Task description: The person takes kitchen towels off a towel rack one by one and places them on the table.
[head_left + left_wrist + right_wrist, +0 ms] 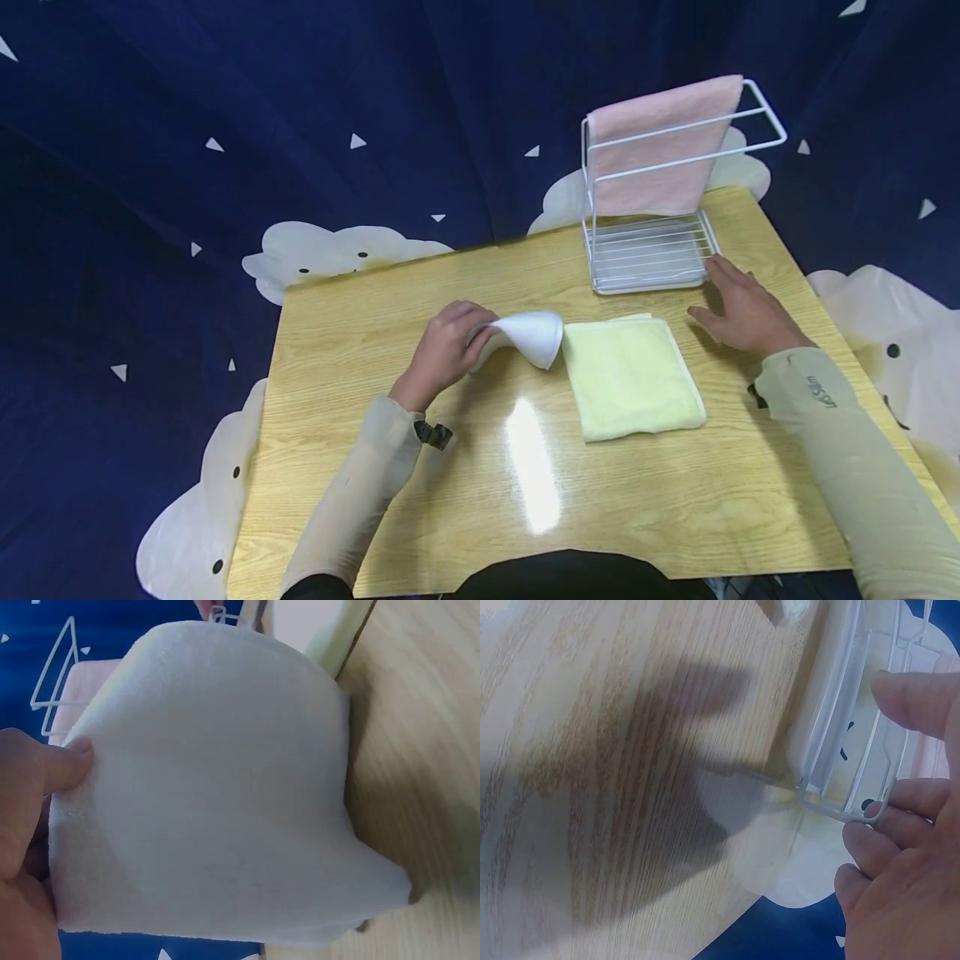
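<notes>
In the head view my left hand (453,337) pinches one edge of a white cloth (536,333), which curls over and droops toward the table. The left wrist view shows the thumb on the front of this white cloth (210,787), with the other fingers mostly hidden behind it. My right hand (750,312) is at the front right corner of a white wire rack (648,282), its fingertips at the rack's edge and its thumb held apart. A folded yellow cloth (633,379) lies flat between the two hands, just right of the white one.
Over the rack's upper bars hangs a pink cloth (660,150). The rack stands at the back right of the wooden table (360,333). Behind the table is a dark blue curtain (375,67) with white clouds and triangles.
</notes>
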The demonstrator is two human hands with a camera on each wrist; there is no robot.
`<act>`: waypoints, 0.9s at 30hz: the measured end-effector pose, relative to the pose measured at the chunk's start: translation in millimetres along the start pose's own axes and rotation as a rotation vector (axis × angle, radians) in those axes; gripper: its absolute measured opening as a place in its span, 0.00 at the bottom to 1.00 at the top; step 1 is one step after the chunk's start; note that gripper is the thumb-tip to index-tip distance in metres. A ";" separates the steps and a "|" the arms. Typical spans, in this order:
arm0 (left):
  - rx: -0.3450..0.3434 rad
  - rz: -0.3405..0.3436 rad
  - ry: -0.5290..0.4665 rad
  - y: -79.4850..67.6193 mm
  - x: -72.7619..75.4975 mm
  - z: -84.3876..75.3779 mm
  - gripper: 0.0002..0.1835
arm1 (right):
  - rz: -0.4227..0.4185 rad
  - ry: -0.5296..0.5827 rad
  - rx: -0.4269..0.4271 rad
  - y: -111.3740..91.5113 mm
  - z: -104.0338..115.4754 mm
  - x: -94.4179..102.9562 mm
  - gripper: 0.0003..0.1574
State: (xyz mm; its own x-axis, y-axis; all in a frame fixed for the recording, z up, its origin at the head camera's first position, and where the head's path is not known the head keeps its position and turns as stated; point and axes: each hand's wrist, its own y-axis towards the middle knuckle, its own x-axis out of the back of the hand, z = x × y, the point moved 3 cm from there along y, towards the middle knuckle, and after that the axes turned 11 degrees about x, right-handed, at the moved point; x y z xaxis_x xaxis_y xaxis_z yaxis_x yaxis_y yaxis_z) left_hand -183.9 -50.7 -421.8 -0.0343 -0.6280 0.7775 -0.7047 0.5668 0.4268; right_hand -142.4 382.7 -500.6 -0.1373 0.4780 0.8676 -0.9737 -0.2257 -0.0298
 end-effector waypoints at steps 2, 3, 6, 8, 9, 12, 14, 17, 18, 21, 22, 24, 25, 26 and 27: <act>-0.006 0.010 0.003 -4.5 -0.3 -2.2 0.06 | -0.002 -0.002 0.002 0.3 0.0 0.1 0.56; -0.007 0.016 0.004 -6.9 -0.3 -3.5 0.06 | -0.002 -0.004 0.003 0.4 0.0 0.1 0.56; -0.015 0.026 0.009 -13.8 -1.8 -7.0 0.06 | -0.006 -0.005 0.004 0.9 0.3 0.3 0.56; -0.019 0.029 0.011 -18.1 -2.7 -9.6 0.06 | -0.006 -0.007 0.005 1.2 0.8 0.5 0.56; -0.022 0.030 0.010 -20.2 -3.0 -11.0 0.07 | -0.008 -0.007 0.006 1.4 1.2 0.8 0.56; -0.035 0.037 0.015 -26.1 -4.0 -15.3 0.07 | -0.007 -0.007 0.008 1.5 1.7 0.8 0.56; -0.046 0.042 0.019 -30.0 -5.1 -17.5 0.07 | -0.007 -0.006 0.007 1.5 1.8 0.8 0.56; -0.053 0.055 0.022 -35.5 -6.9 -20.0 0.06 | -0.003 -0.004 0.001 0.9 0.8 0.1 0.56; -0.055 0.057 0.022 -37.4 -7.8 -20.6 0.06 | -0.003 -0.004 0.000 0.9 0.7 -0.1 0.56; -0.049 0.068 0.028 -44.2 -10.6 -22.8 0.06 | 0.000 0.000 -0.005 0.4 0.2 -0.8 0.56; -0.047 0.072 0.032 -46.7 -12.1 -23.5 0.06 | -0.001 0.000 -0.004 0.4 0.3 -0.9 0.56; -0.041 0.085 0.046 -52.1 -15.0 -24.9 0.06 | -0.003 0.000 -0.001 0.9 1.0 -0.5 0.56; -0.035 0.093 0.055 -54.7 -16.5 -25.4 0.05 | -0.004 0.000 0.000 0.9 1.1 -0.4 0.56; -0.029 0.100 0.065 -57.2 -18.3 -25.7 0.05 | -0.005 0.000 0.003 1.2 1.3 -0.1 0.56; -0.024 0.106 0.071 -59.6 -19.7 -26.2 0.05 | -0.006 0.001 0.005 1.3 1.2 0.0 0.56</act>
State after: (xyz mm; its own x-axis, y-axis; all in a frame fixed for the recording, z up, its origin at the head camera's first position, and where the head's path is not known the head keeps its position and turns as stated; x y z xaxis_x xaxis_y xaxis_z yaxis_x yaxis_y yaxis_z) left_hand -122.7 -58.2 -450.5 -0.0564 -0.5251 0.8491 -0.6825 0.6410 0.3511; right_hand -143.4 381.3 -500.0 -0.1313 0.4800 0.8674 -0.9736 -0.2271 -0.0217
